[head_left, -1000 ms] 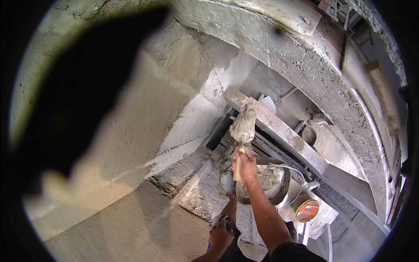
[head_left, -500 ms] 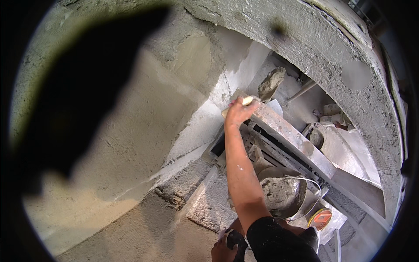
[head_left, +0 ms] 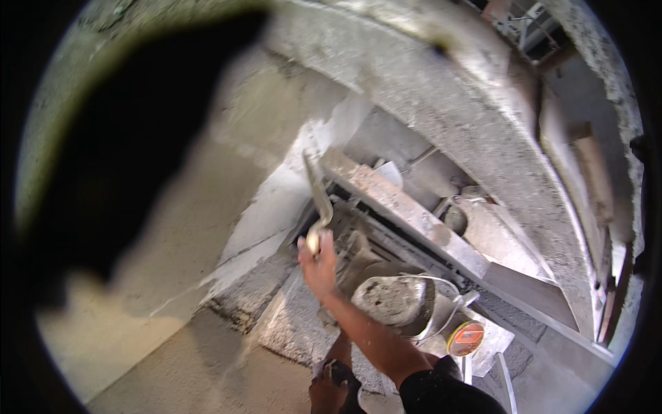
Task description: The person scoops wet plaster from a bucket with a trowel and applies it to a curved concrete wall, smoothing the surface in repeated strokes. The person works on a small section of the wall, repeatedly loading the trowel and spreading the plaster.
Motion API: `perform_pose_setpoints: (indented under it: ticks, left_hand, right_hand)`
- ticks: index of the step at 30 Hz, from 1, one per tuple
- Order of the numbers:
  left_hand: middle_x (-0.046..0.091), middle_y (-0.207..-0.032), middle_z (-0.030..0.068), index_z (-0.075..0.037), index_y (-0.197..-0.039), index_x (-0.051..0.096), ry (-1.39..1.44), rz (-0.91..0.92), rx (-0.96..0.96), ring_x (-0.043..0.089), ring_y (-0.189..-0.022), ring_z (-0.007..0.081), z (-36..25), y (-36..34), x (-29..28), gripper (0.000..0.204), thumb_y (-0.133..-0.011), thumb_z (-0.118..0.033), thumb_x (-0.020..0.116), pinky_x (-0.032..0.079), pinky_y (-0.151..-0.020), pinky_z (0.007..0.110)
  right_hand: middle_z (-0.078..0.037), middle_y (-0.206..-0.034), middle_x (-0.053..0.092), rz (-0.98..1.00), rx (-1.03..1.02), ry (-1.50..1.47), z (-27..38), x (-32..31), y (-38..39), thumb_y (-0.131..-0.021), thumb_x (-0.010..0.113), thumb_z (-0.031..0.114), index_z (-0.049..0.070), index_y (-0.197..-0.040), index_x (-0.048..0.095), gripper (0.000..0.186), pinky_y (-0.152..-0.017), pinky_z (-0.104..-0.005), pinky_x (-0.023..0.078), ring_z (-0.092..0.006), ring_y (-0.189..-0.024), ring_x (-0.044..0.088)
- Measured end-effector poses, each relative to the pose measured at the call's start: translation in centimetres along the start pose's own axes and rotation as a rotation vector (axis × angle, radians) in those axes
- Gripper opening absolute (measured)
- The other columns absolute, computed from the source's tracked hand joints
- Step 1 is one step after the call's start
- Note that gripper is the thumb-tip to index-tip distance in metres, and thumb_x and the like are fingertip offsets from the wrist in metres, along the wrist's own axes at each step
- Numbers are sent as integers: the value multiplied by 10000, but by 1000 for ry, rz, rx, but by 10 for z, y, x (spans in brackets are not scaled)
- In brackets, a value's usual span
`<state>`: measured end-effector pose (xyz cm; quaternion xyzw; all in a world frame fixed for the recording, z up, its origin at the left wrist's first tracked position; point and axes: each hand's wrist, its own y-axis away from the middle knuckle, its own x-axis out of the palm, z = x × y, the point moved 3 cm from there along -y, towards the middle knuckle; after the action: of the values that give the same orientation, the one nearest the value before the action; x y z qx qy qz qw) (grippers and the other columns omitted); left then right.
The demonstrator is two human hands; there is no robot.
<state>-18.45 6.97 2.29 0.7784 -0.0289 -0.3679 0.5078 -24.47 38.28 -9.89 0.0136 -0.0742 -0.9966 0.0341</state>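
My right hand (head_left: 318, 269) is closed around the pale handle of a trowel (head_left: 318, 193). The blade, seen nearly edge-on, points up and away, above the corner where the plastered wall (head_left: 186, 228) meets a whitish strip (head_left: 265, 200). Below and right of the hand stands a bucket (head_left: 426, 310) of grey mortar (head_left: 389, 300), with its white handle tipped to the right. Bare skin and black material (head_left: 334, 386) show at the lower edge; I cannot make out a left hand there.
A long mortar-splashed beam (head_left: 414, 214) runs diagonally right of the hand. Beyond it curves a rough concrete band (head_left: 469, 124). A round tub with an orange and yellow top (head_left: 465, 338) stands right of the bucket. A dark blurred shape covers the upper left.
My right hand has drawn back from the beam's far end, toward me and left, with the trowel; its blade now shows clearly. The whole view has shifted too.
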Motion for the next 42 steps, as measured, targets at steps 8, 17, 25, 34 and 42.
perform_pose_setpoints:
  ticks: [8,17,25,34,42]
  left_hand:
    - [653,-1342,163,-191,-1491,494,-92,58,54,661,-1122,402,-25,17,35,748,-812,-261,798,534,-987,496]
    - [662,-1348,162,-146,-1424,582,120,52,2,643,-1213,371,-45,27,43,673,-785,-208,785,516,-1040,452]
    - [598,-1402,185,-55,-1434,540,17,43,33,549,-1307,389,-24,24,80,765,-792,-399,777,449,-1101,487]
    - [558,-1424,198,-28,-1428,529,-5,-30,3,490,-1324,405,-11,35,110,737,-775,-215,814,411,-1121,520]
    - [547,-1435,187,-48,-1447,515,-43,-31,18,476,-1335,408,-12,36,121,747,-786,-223,816,403,-1124,531]
  right_hand:
    - [-259,-1219,669,333,697,903,-95,-283,196,-1005,499,480,113,-1396,514,536,-955,-563,503,-475,-1103,642]
    - [-190,-845,700,484,213,1377,-195,-447,200,-943,592,248,-16,-1050,673,296,-614,-486,578,-363,-754,718]
    - [-216,-1000,666,294,-665,2272,-330,-380,193,-861,628,161,-42,-1166,669,369,-712,-527,554,-351,-831,648]
    - [-138,-986,663,585,199,1679,-231,-409,171,-951,550,248,9,-1137,617,310,-646,-426,549,-252,-756,661]
    - [-128,-1087,630,842,-169,1916,-294,-346,225,-918,615,173,-17,-1235,569,373,-731,-398,593,-264,-919,677]
